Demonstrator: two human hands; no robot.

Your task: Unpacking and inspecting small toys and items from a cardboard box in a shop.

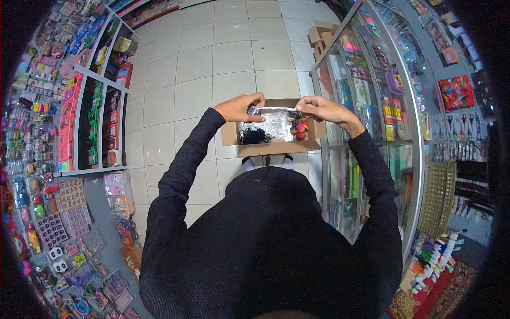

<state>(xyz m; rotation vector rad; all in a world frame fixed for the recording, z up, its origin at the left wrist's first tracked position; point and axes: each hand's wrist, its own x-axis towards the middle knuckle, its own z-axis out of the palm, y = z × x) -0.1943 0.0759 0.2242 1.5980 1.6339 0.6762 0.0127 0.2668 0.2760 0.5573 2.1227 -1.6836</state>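
My left hand [240,107] is curled around a small dark purplish object [252,109], too small to name. From it a narrow white strip [277,108] stretches across to my right hand [324,109], whose fingertips pinch the far end. Both hands are above an open cardboard box [279,150]. Inside the box, a tangle of black cords [255,136] lies at the near left. Several multicoloured balls [298,129] sit at the right, below my right hand. Shiny clear plastic [275,123] covers the middle of the box. My fingers hide part of the box's far corners.
To the right stands a glass display case [414,131] with a metal frame, close to my right arm. Shelves with pink bins [68,127] line the left. Small packaged goods [51,227] fill the near left. Pale floor tiles [233,56] stretch ahead. More cardboard boxes [318,38] stand farther off.
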